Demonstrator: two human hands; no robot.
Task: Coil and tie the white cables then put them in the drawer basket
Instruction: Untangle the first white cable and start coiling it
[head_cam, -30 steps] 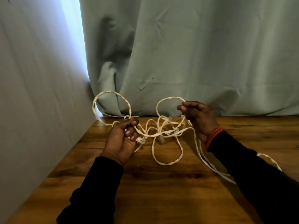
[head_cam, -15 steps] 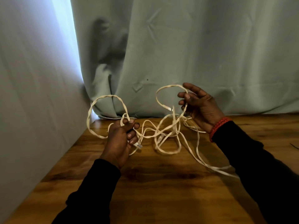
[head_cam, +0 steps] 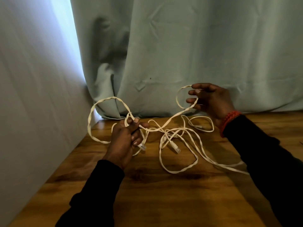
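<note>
A flat white cable [head_cam: 178,171] lies in loose tangled loops on the wooden table [head_cam: 164,202]. My left hand [head_cam: 124,141] grips one stretch of it, with a large loop standing up to its left and a clear plug end hanging below the fingers. My right hand [head_cam: 211,100] is raised near the curtain and holds a small loop of the same cable between thumb and fingers. A second clear plug [head_cam: 175,148] rests on the table between my hands. No drawer basket is in view.
A pale green curtain [head_cam: 180,54] hangs along the back edge of the table. A grey wall [head_cam: 32,95] closes off the left side. More cable trails off under my right sleeve at the right.
My right hand has lifted further up and to the right with its small loop, pulling the cable taut between the hands. The tangle has spread out on the table. My left hand stays put.
</note>
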